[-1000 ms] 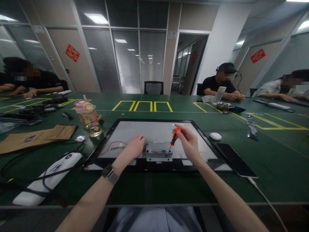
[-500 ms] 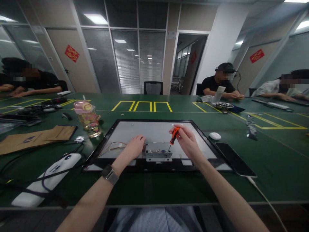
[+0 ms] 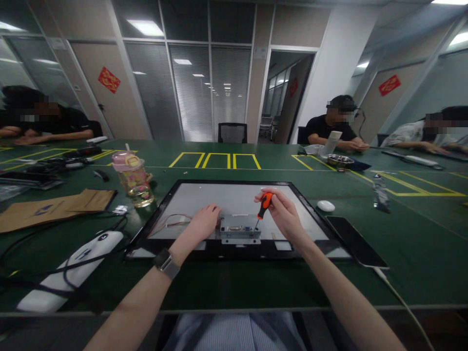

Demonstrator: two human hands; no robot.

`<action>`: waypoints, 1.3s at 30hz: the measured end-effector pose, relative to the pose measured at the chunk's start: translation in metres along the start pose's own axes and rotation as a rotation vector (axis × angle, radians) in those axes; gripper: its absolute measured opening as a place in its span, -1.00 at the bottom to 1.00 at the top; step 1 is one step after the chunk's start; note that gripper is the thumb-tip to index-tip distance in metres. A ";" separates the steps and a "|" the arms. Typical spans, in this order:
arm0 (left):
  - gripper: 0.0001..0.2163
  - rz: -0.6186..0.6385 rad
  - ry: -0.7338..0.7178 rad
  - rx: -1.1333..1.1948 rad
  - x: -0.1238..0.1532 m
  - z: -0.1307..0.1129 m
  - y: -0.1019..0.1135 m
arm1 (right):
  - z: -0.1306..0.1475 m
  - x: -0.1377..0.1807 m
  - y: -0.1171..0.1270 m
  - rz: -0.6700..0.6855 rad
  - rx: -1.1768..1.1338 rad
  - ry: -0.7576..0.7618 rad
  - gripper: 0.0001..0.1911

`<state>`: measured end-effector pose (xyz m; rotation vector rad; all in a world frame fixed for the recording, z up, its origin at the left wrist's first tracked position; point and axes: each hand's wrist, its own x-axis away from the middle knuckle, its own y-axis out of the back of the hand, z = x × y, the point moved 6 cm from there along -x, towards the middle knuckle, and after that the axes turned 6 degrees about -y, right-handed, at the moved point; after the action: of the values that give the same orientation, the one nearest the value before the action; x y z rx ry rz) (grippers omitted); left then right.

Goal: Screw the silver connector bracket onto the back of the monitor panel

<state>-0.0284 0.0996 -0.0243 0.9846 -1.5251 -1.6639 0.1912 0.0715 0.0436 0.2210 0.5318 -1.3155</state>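
A flat display panel (image 3: 204,192) with a black frame lies face down on the green table. Near its front edge sits a silver metal bracket (image 3: 234,239) with a row of connector ports. My left hand (image 3: 205,222) is closed at the bracket's left end, its fingertips curled against that side and the thumb partly hidden. In my right hand (image 3: 283,212) is an orange and black screwdriver (image 3: 265,204), pinched by the handle. It tilts down and left, the tip at the right part of the bracket by the ports. Thin wires (image 3: 170,222) lie on the panel left of the bracket.
A pink-lidded cup (image 3: 133,178), paper bag (image 3: 54,209) and white power strip (image 3: 73,273) with cables are at the left. A phone (image 3: 354,241) on a cable and a white case (image 3: 325,205) lie right. Other people sit across the table.
Almost nothing differs. The screwdriver handle has turned or shifted very slightly in my right hand; my left hand stays at the bracket.
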 end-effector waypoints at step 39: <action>-0.66 0.029 0.023 0.010 0.002 -0.003 0.006 | 0.021 0.010 0.001 -0.197 0.460 0.265 -0.91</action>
<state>-0.0266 0.0960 -0.0183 0.9787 -1.5267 -1.6214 0.1987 0.0540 0.0569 0.7464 0.4741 -1.6023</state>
